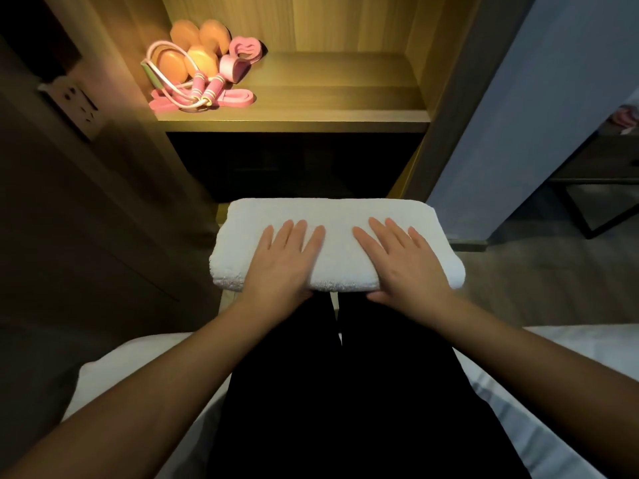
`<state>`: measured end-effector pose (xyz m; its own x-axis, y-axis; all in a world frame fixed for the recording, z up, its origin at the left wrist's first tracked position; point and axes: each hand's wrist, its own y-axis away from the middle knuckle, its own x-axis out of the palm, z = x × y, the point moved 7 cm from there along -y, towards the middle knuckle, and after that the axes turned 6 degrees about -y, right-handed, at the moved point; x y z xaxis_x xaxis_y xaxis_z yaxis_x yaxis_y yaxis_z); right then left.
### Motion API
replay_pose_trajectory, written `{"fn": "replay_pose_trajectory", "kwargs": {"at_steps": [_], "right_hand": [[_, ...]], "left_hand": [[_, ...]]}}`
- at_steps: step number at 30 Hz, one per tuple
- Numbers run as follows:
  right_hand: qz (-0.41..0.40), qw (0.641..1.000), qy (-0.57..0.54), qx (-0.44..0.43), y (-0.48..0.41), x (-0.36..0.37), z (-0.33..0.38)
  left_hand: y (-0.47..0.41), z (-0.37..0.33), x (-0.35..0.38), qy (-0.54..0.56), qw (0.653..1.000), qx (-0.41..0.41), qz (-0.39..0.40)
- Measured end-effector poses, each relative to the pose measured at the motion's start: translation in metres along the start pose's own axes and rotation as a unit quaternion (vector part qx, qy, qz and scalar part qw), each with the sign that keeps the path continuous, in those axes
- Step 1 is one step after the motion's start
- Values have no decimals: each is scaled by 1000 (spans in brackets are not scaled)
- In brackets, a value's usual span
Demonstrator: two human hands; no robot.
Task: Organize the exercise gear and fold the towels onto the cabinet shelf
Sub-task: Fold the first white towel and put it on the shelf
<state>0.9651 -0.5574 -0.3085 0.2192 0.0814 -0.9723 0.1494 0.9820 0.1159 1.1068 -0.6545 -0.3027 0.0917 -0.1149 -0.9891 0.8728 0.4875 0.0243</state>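
As the left hand and right hand lie flat on it, fingers straight and released, the plush white towel, folded into a thick rounded slab, rests across black-clad legs.

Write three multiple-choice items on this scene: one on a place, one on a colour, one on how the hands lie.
1. Where is the exercise gear?
A. On the bed
B. At the left of the lit cabinet shelf
C. On the floor

2. What colour is the folded towel?
A. White
B. Pink
C. Blue

3. How do the hands lie?
A. Both curled round a skipping rope
B. One raised to the shelf
C. Both flat on the towel, fingers straight

Key:
1 B: the gear is grouped at the shelf's left end.
2 A: the towel is plain white.
3 C: the left hand and the right hand rest side by side on top of it.
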Motion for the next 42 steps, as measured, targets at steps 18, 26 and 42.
{"fn": "replay_pose_trajectory", "kwargs": {"at_steps": [18, 26, 42], "right_hand": [[-59, 995, -76, 30, -5, -25, -4], [-76, 995, -65, 30, 17, -32, -30], [-315, 947, 16, -67, 16, -72, -27]], "left_hand": [[-31, -27, -29, 28, 996, -6, -79], [-37, -23, -26, 23, 998, -6, -57], [-23, -9, -36, 126, 976, -56, -168]]}}
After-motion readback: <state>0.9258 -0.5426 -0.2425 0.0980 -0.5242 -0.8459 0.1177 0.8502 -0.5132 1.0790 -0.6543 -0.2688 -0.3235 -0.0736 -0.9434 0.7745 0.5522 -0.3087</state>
